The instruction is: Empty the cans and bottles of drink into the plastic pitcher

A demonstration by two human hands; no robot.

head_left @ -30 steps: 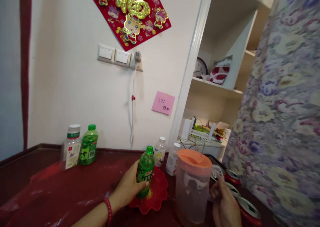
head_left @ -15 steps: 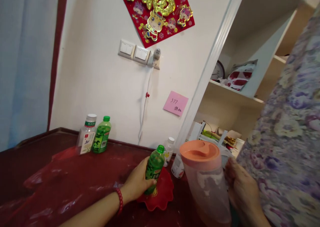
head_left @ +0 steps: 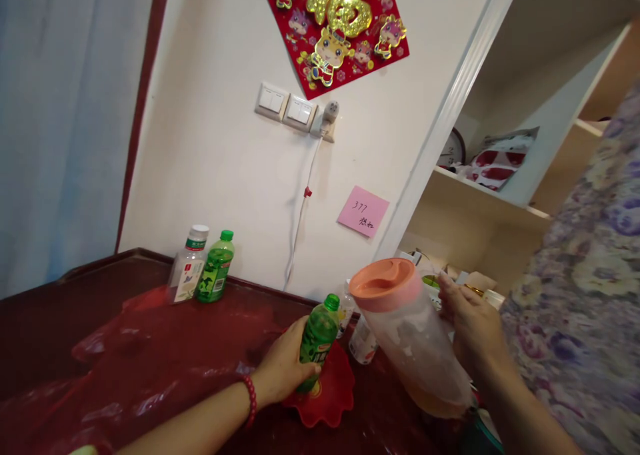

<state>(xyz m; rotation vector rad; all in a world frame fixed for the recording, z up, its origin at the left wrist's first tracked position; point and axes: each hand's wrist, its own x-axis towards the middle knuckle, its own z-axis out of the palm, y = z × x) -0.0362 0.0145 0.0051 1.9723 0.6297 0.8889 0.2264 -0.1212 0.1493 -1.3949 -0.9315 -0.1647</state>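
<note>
My left hand [head_left: 283,368] is wrapped around a green plastic bottle [head_left: 320,338] with a green cap, held over a red scalloped plate [head_left: 327,401]. A red bead bracelet circles that wrist. On the right, my right hand [head_left: 470,318] grips the handle side of a clear pitcher [head_left: 415,345] with an orange lid [head_left: 385,283]. The pitcher leans to the left, and some brownish liquid shows at its bottom. Behind the green bottle and the pitcher, a white-capped bottle [head_left: 346,311] is partly hidden. Beside it is a white container [head_left: 363,340].
At the table's back left stand a clear white-capped bottle [head_left: 187,268] and another green bottle [head_left: 216,268]. Crumpled clear plastic covers the dark red table [head_left: 165,355]. A white cord [head_left: 300,228] hangs down the wall. Shelves [head_left: 490,195] and a floral curtain [head_left: 585,261] are at the right.
My right hand has raised the pitcher and tilted it further, its lid moving up and left towards the green bottle. My left hand keeps hold of the bottle. The camera view has shifted slightly.
</note>
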